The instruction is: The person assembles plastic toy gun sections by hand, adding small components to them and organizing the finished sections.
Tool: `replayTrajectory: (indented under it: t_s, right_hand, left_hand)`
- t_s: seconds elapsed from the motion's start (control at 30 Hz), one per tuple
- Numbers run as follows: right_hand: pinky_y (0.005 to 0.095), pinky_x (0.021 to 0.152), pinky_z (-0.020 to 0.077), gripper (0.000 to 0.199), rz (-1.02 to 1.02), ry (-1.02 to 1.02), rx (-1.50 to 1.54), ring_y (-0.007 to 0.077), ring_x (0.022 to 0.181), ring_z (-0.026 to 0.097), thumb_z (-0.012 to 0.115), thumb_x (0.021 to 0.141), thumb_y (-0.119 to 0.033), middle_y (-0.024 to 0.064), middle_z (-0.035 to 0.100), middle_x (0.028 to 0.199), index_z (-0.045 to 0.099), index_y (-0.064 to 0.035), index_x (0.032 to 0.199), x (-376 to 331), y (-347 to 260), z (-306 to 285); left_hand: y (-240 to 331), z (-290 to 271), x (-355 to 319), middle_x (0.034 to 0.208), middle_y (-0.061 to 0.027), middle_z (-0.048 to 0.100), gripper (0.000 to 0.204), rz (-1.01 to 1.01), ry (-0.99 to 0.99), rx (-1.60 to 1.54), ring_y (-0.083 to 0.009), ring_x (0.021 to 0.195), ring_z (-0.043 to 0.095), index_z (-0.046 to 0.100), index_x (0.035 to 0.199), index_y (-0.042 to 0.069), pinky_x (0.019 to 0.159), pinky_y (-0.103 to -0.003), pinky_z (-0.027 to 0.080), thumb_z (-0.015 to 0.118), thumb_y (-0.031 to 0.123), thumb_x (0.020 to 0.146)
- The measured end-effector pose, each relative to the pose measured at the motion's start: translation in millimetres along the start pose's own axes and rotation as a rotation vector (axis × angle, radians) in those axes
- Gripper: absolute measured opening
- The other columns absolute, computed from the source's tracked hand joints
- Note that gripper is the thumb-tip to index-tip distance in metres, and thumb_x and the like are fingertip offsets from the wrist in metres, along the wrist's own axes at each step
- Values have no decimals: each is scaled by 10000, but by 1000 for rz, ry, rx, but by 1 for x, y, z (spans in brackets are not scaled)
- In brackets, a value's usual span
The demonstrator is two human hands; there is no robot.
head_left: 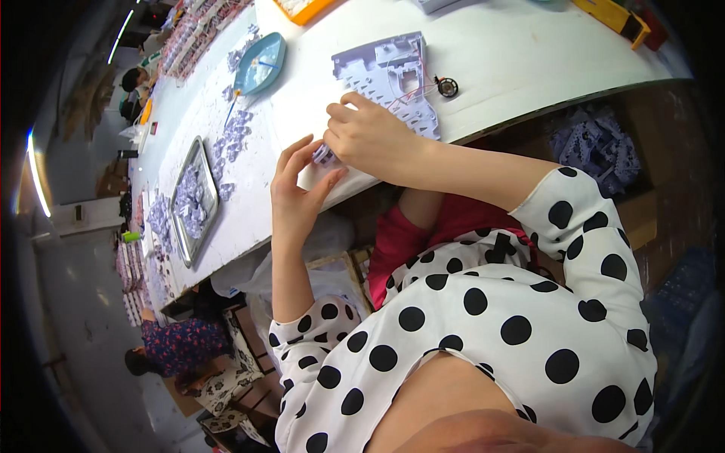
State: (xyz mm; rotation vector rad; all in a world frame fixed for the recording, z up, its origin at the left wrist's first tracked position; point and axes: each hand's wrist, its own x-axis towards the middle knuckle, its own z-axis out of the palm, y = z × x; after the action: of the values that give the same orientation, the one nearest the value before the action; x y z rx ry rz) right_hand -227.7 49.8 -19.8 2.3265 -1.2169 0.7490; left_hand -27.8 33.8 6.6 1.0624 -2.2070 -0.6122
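Note:
A small lavender plastic part point(323, 155) is at the table's near edge, between my two hands. My right hand point(370, 141) is closed on it with curled fingers, which hide part of it. My left hand point(297, 192) curves around its left side, thumb and fingers apart; the fingertips come close to the part, and whether they touch it I cannot tell. Just beyond my right hand lies a larger lavender plastic housing point(389, 79) with pegs and cutouts. Thin red wires run from it to a small round black speaker point(447, 87).
Left on the white table point(302, 75) are a metal tray point(214, 205) heaped with lavender parts, loose parts point(232, 140) and a blue dish point(260, 64). A yellow tool point(615, 21) lies far right. More housings point(596, 151) fill a box below. Another person point(185, 347) sits at left.

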Motion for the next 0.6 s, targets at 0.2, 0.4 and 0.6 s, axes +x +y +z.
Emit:
replayTrajectory:
  t_s: [0.2, 0.4, 0.6]
  right_hand:
    - [389, 1058, 438, 102, -38, 62, -33, 207, 1042, 611, 645, 788, -132, 47, 680, 857, 688, -54, 837, -1, 17, 6]
    - [401, 1052, 432, 203, 16, 70, 5, 248, 1068, 610, 675, 800, -148, 75, 679, 976, 696, -47, 975, 2, 12, -12]
    - [423, 955, 458, 415, 525, 602, 322, 307, 1046, 592, 737, 824, -63, 94, 665, 1095, 678, -91, 1234, -48, 14, -75]
  left_hand:
    - [6, 14, 14, 1092, -149, 676, 235, 134, 31, 217, -267, 979, 679, 680, 1125, -19, 846, -355, 540, 715, 17, 895]
    - [10, 7, 32, 1014, -180, 661, 220, 254, 83, 264, -357, 918, 673, 668, 1076, -35, 801, -413, 543, 737, 66, 893]
    - [43, 48, 112, 1073, -185, 673, 256, 458, 201, 277, -375, 943, 670, 681, 1102, -19, 824, -426, 542, 745, 137, 910]
